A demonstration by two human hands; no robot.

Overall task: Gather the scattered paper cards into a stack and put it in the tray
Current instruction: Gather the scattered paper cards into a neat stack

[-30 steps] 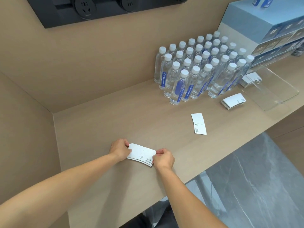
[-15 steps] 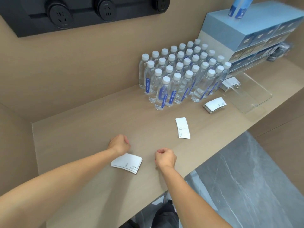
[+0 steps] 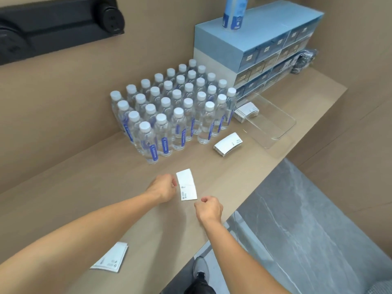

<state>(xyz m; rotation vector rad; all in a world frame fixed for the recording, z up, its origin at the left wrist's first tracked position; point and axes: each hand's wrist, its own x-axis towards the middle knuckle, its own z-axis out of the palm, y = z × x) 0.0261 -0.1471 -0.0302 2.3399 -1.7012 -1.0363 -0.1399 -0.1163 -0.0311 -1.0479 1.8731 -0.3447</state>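
Note:
Two white paper cards (image 3: 186,184) lie overlapped on the wooden counter. My left hand (image 3: 163,187) rests at their left edge, fingertips touching the cards. My right hand (image 3: 209,209) hovers just below and right of them, fingers curled with nothing in it. A squared stack of cards (image 3: 111,258) lies near the counter's front edge, under my left forearm. Another stack (image 3: 228,143) sits right of the bottles. A further stack (image 3: 247,111) lies at the far left end of the clear tray (image 3: 275,124); whether it is inside the tray I cannot tell.
Several rows of water bottles (image 3: 174,111) stand behind the cards. A blue drawer unit (image 3: 261,45) with a bottle (image 3: 234,11) on top backs the tray. A black socket panel (image 3: 57,26) is on the wall. The counter's front edge (image 3: 244,206) drops to a grey floor.
Both hands let go of the squared stack and moved right to the two loose cards. The view shifted right, so that stack now lies at the lower left.

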